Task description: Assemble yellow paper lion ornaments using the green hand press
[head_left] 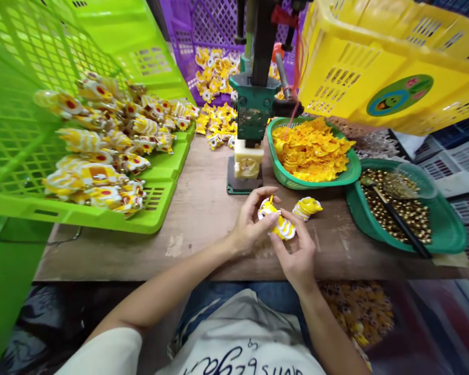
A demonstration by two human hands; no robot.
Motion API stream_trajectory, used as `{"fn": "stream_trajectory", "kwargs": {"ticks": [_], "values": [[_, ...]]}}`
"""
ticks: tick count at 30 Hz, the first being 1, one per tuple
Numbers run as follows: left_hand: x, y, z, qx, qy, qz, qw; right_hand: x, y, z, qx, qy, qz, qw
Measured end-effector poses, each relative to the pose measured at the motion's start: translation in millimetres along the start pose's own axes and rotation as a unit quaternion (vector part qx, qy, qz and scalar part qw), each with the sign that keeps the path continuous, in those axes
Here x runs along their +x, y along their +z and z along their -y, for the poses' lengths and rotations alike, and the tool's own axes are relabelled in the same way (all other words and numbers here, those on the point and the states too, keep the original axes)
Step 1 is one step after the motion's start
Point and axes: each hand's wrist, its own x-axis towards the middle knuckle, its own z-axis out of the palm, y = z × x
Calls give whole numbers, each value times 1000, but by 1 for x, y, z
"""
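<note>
Between my two hands, above the front of the wooden table, is a yellow and white striped plastic toy piece. My left hand grips its left end, with the thumb across its front. The fingers and thumb of my right hand are closed on its right end. Just behind my right hand, a second striped toy piece lies on the table. A green and black hand press stands beyond my hands, with a pale block at its base.
On the left, a tipped green crate holds many striped toys. A purple crate with toy parts is at the back. To the right are a green basket of orange pieces, a green tray of gold beads and a yellow crate.
</note>
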Motion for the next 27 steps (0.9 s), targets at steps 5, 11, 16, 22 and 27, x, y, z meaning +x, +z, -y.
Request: {"fn": "stream_trajectory", "kwargs": {"ticks": [5, 11, 16, 22, 27], "values": [[1, 1, -4, 16, 1, -29, 999, -4, 4, -6, 56, 63, 8, 996], [5, -3, -12, 10, -5, -78, 997, 1, 8, -19, 17, 44, -11, 999], [10, -10, -18, -50, -44, -115, 991, 15, 13, -32, -146, -48, 8, 988], [17, -14, -22, -146, -120, -109, 976, 18, 17, -32, -298, -4, -8, 955], [20, -17, -13, -186, -150, -84, 967, 3, 21, -34, -342, 8, -28, 939]]}}
